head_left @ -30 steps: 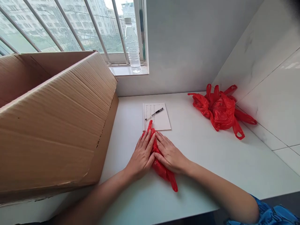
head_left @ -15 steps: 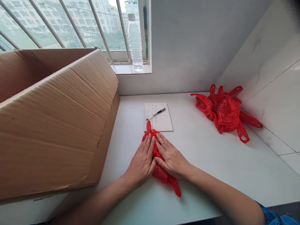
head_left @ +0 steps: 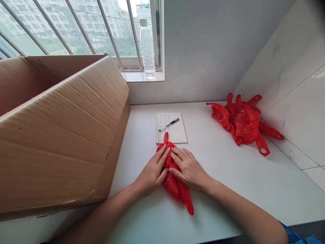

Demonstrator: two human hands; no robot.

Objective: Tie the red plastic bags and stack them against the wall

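A crumpled red plastic bag (head_left: pixel 174 186) lies on the white counter (head_left: pixel 228 189), pressed under both hands. One handle points up against the lower edge of a sheet of printed paper (head_left: pixel 175 130), and another trails toward me. My left hand (head_left: pixel 153 174) rests on the bag's left side, and my right hand (head_left: pixel 189 171) rests on its right side. Their fingers angle toward each other. A black-and-silver pen (head_left: pixel 169 124) lies on the paper, beyond my fingertips.
A large open cardboard box (head_left: pixel 56 135) stands along the left side of the counter. A second heap of red plastic bags (head_left: pixel 242 123) lies in the right corner by white wall tiles. A water bottle (head_left: pixel 147 51) stands on the barred window's sill.
My hands have turned inward and gathered the bag more tightly. The upper handle now stands more upright, and the lower handle has shifted slightly. The view has shifted slightly too.
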